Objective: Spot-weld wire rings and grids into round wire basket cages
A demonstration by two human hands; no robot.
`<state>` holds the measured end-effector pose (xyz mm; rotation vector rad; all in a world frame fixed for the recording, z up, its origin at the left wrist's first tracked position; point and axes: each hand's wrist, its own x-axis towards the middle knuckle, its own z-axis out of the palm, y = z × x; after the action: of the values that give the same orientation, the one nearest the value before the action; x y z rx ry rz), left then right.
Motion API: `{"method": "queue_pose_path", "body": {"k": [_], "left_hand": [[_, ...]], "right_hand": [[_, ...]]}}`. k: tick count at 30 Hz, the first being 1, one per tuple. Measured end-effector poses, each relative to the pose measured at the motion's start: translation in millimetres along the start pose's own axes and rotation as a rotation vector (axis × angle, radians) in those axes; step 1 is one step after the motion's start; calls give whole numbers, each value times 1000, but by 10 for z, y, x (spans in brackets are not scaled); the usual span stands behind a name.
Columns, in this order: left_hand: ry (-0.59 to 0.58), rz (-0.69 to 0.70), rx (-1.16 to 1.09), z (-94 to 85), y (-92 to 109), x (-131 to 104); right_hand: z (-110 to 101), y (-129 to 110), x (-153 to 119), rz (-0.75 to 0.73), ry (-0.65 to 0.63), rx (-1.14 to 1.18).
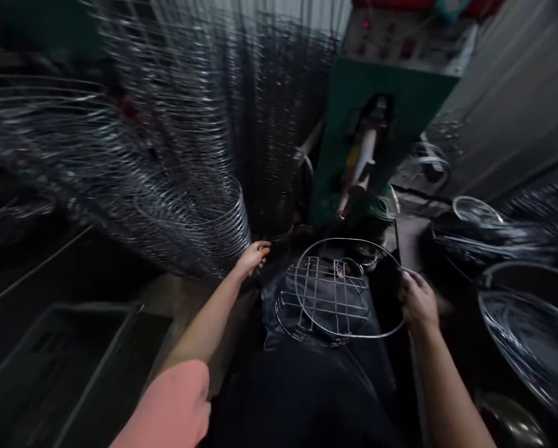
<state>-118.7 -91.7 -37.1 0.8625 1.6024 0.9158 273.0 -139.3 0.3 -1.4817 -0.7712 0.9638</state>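
A round wire ring [386, 336] is gripped at its right side by my right hand [418, 300], its fingers closed around the wire. The ring hangs over a round wire grid rack [326, 308], which lies on my lap on dark cloth. My left hand [251, 258] is beside the lower end of a long stack of wire rings [235, 218]. Its fingers are curled, with a small orange piece [264, 251] at the tips; whether they hold anything else is too dark to see.
A green machine [382, 81] with a control panel and a projecting metal arm [363, 162] stands ahead. More stacked wirework [73, 143] leans at the left, above a green crate [59, 373]. Wire hoops [526, 330] lie at the right.
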Motion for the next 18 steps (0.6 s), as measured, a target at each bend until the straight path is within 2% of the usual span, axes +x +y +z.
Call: {"method": "queue_pose_path", "body": {"k": [3, 6, 10, 14, 18], "left_hand": [[84, -27, 64, -14, -341, -71], [148, -7, 60, -5, -519, -186], [21, 31, -118, 80, -600, -300], [-100, -83, -210, 222, -692, -419], [-170, -155, -202, 331, -809, -574]], "right_hand": [[73, 75, -43, 99, -12, 86], [196, 145, -21, 136, -76, 85], [256, 305, 22, 204, -143, 10], [295, 574, 30, 249, -151, -99], [236, 891, -107, 230, -148, -120]]}}
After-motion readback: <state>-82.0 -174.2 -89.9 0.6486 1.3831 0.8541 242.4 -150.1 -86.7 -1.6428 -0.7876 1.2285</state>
